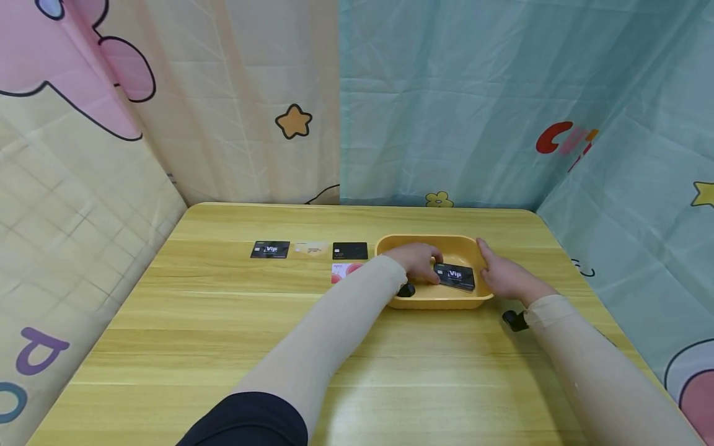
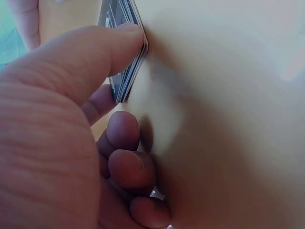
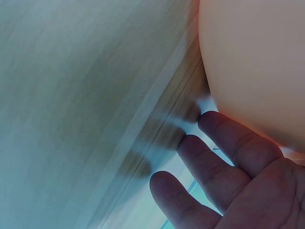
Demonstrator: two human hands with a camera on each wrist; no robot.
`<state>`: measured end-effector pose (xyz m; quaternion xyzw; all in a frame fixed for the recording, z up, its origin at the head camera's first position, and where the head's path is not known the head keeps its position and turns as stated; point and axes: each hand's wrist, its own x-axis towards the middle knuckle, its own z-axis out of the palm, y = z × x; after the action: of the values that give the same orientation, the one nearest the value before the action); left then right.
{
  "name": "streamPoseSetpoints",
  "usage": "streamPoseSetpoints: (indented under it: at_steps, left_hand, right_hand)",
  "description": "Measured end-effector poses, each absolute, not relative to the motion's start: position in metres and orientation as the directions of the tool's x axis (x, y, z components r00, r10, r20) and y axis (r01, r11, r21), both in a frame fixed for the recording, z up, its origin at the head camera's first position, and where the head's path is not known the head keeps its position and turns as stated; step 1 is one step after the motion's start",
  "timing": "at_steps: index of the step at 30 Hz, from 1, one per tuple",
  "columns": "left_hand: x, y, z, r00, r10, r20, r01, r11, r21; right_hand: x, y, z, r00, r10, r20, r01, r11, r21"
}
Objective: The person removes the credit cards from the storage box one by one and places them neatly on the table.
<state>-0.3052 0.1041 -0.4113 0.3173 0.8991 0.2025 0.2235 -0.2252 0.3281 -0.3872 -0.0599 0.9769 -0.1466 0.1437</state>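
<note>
A yellow-orange plastic tray (image 1: 429,304) stands on the wooden table. Inside it lies a small stack of cards (image 1: 454,277), the top one black and printed "Vip". My left hand (image 1: 415,260) reaches into the tray and pinches the stack's left end. In the left wrist view, the thumb presses on the cards (image 2: 125,71), with a finger at the edge and the other fingers curled below. My right hand (image 1: 510,279) grips the tray's right rim. In the right wrist view, several fingers (image 3: 209,167) extend beside the tray's outer wall (image 3: 257,62); the thumb is hidden there.
Left of the tray, a black Vip card (image 1: 270,249), a pale yellow card (image 1: 311,248) and a black card (image 1: 350,251) lie in a row. Below them is a pink-and-white card (image 1: 344,272), partly covered by the left arm. Printed curtains (image 1: 435,105) stand behind the table (image 1: 223,347).
</note>
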Motion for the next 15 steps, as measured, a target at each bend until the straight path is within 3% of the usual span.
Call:
streamPoseSetpoints:
  at_steps: [15]
  left_hand:
    - [-0.3087, 0.1035, -0.4109, -0.664, 0.715, -0.219, 0.542, 0.662, 0.518]
  right_hand:
    - [-0.2249, 0.3294, -0.3877, -0.951, -0.187, -0.246, -0.105, 0.945, -0.31]
